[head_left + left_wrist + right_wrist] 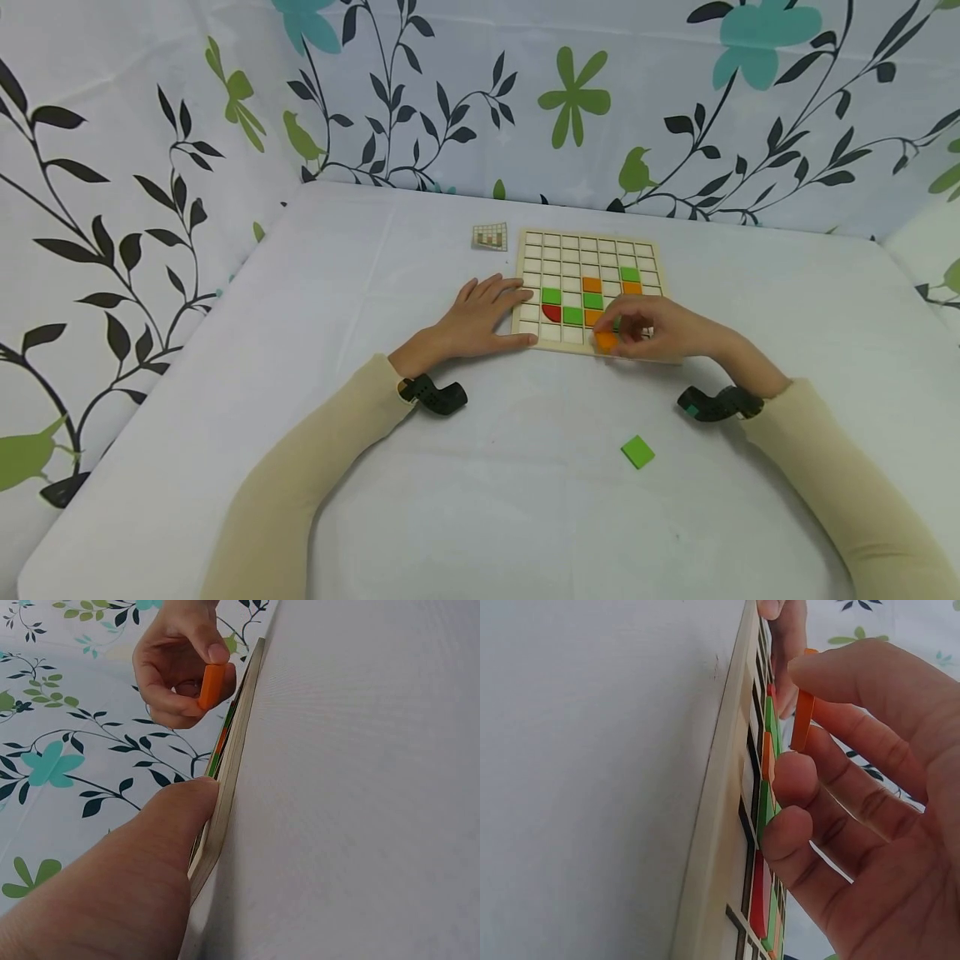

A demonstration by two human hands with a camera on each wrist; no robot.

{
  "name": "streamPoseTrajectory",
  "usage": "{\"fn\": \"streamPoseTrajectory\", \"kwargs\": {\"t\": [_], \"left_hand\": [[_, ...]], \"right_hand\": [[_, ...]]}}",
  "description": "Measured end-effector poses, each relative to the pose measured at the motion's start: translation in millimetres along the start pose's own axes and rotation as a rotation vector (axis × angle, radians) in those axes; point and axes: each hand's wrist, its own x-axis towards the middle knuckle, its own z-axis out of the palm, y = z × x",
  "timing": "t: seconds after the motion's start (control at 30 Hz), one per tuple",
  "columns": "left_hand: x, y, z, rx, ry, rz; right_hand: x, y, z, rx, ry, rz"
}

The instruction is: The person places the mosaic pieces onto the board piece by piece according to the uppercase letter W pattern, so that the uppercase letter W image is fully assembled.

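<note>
A wooden grid board (555,343) lies on the white table, with green, orange and red tiles set in several of its squares. My left hand (480,321) rests with spread fingers on the board's left edge. Above the near part of the board, my right hand (660,327) pinches an orange tile (605,341) between thumb and fingers. In the right wrist view that orange tile (802,712) stands on edge, apart from the board. A red quarter-round tile (552,313) sits near the left hand. The right hand hides part of the board's near right corner.
A loose green tile (638,452) lies on the table in front of the board. Behind the left hand is a small card (490,237) printed with a grid pattern. A leaf-patterned cloth (450,92) hangs behind the table.
</note>
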Motion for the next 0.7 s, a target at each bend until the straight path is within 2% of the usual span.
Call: {"fn": "streamPoseTrajectory", "kwargs": {"t": [0.5,0.7], "left_hand": [[-0.5,1.6,-1.5,0.002,-0.003,-0.007],[-0.6,0.0,-0.9,0.006,0.000,-0.005]], "right_hand": [[13.5,10.6,-3.0,0.025,0.030,-0.039],[19.7,12.2,-2.5,0.005,0.038,-0.020]]}}
